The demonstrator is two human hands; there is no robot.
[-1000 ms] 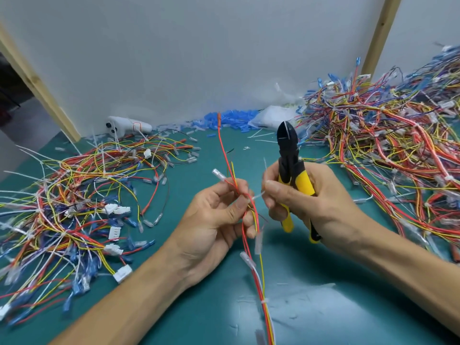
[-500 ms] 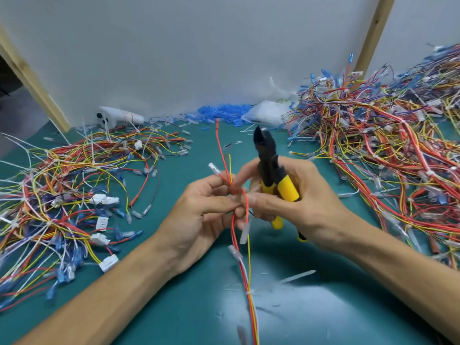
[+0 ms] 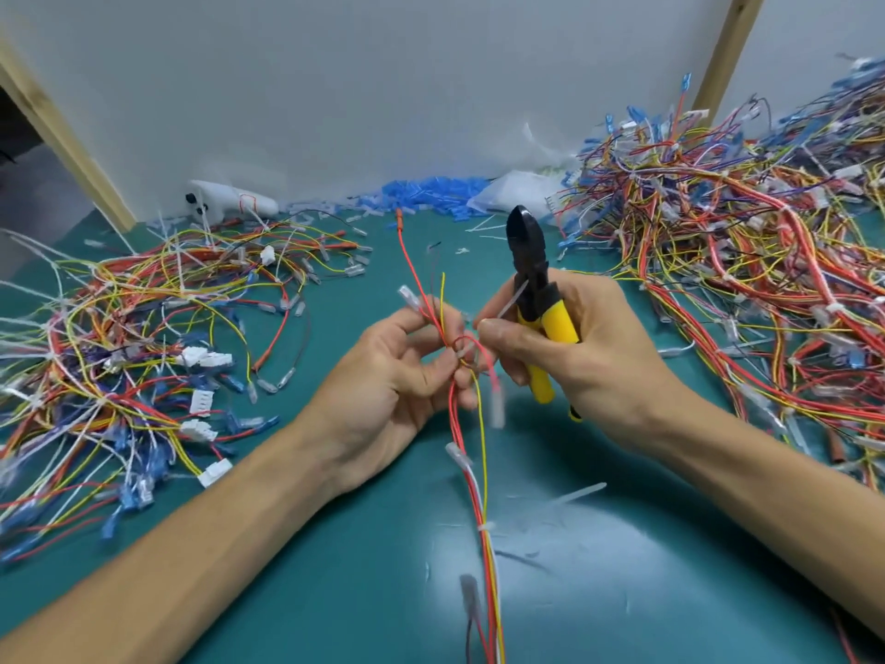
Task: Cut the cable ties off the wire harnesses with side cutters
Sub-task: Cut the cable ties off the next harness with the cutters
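Head view: since a second ago the right hand (image 3: 589,357), gripping the yellow-handled side cutters (image 3: 531,261) in its palm, is drawing a cut cable tie (image 3: 513,298) clear between thumb and forefinger, so that one looks finished. The left hand (image 3: 397,376) is pinching the wire harness (image 3: 459,424) above the middle of the bench (image 3: 335,591). Its thin, glossy red and yellow wires are splaying and trailing to the near edge. A second tie (image 3: 486,526), a stiff white band, is still binding them lower down.
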